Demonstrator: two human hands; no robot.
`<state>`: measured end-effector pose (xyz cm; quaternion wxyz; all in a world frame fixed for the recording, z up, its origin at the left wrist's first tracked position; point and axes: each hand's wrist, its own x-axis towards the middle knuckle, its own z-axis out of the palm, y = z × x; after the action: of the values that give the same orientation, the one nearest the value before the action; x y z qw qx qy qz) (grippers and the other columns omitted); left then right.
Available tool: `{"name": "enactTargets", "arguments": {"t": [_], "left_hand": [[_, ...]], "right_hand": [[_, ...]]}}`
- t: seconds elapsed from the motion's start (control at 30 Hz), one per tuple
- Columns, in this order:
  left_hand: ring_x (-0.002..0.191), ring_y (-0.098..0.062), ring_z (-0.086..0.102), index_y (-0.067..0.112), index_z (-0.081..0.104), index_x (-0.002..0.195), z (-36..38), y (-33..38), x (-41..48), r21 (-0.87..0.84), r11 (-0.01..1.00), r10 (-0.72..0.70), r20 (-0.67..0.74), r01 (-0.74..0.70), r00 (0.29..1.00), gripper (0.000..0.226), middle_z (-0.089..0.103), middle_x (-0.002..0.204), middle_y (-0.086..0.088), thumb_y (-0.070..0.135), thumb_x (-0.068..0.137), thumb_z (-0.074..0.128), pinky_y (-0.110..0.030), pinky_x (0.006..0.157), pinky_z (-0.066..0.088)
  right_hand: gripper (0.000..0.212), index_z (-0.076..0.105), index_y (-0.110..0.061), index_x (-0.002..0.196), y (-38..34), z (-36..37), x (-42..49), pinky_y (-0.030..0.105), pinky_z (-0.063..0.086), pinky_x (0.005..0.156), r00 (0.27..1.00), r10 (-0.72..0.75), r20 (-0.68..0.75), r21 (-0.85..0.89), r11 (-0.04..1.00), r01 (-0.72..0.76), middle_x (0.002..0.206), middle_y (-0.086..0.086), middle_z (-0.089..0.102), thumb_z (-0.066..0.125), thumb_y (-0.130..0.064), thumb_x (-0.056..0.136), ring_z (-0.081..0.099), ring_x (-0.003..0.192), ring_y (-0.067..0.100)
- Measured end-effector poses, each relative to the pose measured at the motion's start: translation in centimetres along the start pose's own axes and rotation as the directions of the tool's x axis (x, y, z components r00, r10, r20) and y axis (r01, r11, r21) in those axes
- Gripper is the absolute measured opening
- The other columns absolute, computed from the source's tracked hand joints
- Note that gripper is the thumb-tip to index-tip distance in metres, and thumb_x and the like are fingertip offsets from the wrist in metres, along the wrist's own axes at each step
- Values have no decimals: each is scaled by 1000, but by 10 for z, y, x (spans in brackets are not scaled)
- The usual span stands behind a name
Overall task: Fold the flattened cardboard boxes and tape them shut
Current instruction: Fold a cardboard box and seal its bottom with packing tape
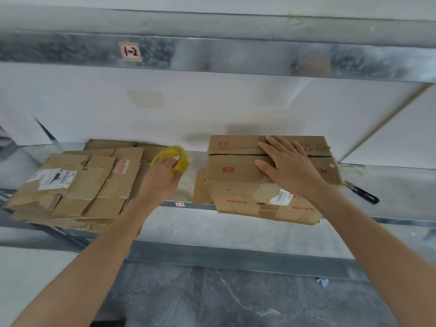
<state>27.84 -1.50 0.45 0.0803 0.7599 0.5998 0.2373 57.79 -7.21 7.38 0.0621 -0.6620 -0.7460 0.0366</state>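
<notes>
The folded cardboard box (247,178) at the right of the shelf (389,185) is brown with red print, and it has a white label with black bars near its front edge. The pile of flat cardboard boxes (75,185) at the left is brown too; one has a white label with black marks, another a small red and white sticker. The tape dispenser (174,159) between them is bright yellow. The shelf is shiny grey metal. The small cutter (362,192) near its right edge is black. The upper shelf rail carries a white tag (130,51) with a red border and black writing. The floor (236,303) is dark grey with thin white veins.
</notes>
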Motion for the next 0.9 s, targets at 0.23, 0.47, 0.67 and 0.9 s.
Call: {"name": "enactTargets", "arguments": {"t": [0.23,0.47,0.67,0.9], "left_hand": [[86,-31,55,7,60,97,-59,60,-10,-118,985,118,-63,-124,991,30,59,96,-8,32,83,49,-39,72,46],[93,-28,56,5,62,108,-50,100,-9,-26,993,117,51,-116,992,23,58,106,-8,18,90,57,-31,70,40],[102,-26,56,9,62,112,-40,132,-3,11,989,148,93,-150,985,30,61,111,-6,23,88,52,-36,83,47],[105,-24,56,16,61,108,-29,162,-2,66,977,195,128,-205,972,26,61,114,0,29,87,53,-34,82,46]], "right_hand": [[55,22,-28,149,-15,2,4,43,-2,118,995,-58,76,68,996,52,159,-4,11,26,-50,99,1,147,16],[55,28,-30,146,-16,-4,4,40,-4,118,997,-73,40,349,936,54,154,-8,28,42,-47,95,12,144,8],[55,49,-32,133,-13,-4,1,39,12,117,1000,-22,5,664,748,13,136,-13,50,63,-49,83,28,122,1],[9,70,-22,90,-5,-5,9,8,42,75,996,77,-47,910,414,11,90,-13,69,68,-28,85,60,85,-5]]}}
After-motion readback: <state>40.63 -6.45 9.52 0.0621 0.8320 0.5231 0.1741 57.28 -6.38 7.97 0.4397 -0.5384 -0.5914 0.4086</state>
